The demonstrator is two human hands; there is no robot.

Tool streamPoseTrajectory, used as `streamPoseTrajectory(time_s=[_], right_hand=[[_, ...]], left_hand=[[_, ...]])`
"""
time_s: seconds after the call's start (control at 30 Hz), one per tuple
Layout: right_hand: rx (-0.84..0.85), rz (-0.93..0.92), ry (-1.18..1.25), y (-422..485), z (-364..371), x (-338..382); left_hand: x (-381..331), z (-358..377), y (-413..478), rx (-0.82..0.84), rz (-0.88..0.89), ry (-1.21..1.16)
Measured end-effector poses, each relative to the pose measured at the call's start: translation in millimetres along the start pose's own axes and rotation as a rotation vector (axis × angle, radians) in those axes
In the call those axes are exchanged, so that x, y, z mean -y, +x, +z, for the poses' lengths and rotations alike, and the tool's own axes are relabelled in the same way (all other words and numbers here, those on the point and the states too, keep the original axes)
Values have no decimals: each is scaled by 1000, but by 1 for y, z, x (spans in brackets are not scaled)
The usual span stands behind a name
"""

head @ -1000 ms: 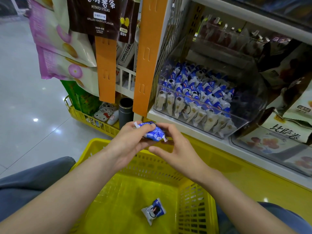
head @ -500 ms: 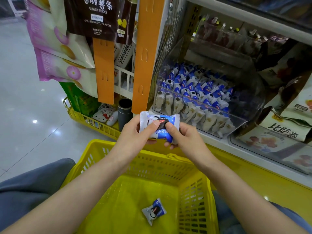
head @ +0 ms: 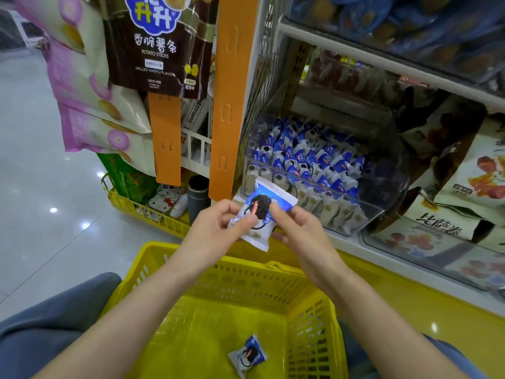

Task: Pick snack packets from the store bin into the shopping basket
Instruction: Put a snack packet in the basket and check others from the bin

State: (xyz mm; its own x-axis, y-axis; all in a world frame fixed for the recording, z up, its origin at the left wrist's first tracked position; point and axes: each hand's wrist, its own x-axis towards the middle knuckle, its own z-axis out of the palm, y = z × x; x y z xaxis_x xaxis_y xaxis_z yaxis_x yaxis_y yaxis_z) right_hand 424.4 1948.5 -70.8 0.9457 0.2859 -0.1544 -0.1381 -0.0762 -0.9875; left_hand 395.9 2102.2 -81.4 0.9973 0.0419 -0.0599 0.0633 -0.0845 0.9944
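Observation:
Both hands hold one blue-and-white snack packet point(head: 263, 213) with a dark cookie picture, upright and facing me, above the far rim of the yellow shopping basket point(head: 246, 272). My left hand point(head: 218, 225) pinches its left side; my right hand point(head: 296, 228) pinches its right side. A second, similar packet point(head: 248, 354) lies on the basket floor. Behind my hands, the clear store bin point(head: 382, 212) on the shelf holds several rows of the same packets point(head: 306, 160).
Orange hanging strips point(head: 229, 99) and large snack bags point(head: 153, 45) hang at upper left. A low yellow rack point(head: 142, 212) with a dark cylinder point(head: 198, 196) stands left of the shelf. Bagged snacks point(head: 448, 222) fill the right bin. My knees flank the basket.
The packet, first held flat and low between both hands, has been lifted and turned upright to face me. The view has tilted slightly upward.

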Motion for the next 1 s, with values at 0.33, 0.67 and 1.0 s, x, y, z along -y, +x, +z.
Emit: streamPoseTrajectory(time_s=[0.33, 0.67, 1.0], right_hand=[[-107, -204, 42, 4, -18, 28], [-625, -340, -512, 114, -84, 84], [-378, 19, -1250, 174, -121, 83]], left_hand=[[-27, 9, 21, 58, 292, 184], [-51, 21, 93, 14, 618, 1024], [-33, 17, 99, 24, 777, 1123]])
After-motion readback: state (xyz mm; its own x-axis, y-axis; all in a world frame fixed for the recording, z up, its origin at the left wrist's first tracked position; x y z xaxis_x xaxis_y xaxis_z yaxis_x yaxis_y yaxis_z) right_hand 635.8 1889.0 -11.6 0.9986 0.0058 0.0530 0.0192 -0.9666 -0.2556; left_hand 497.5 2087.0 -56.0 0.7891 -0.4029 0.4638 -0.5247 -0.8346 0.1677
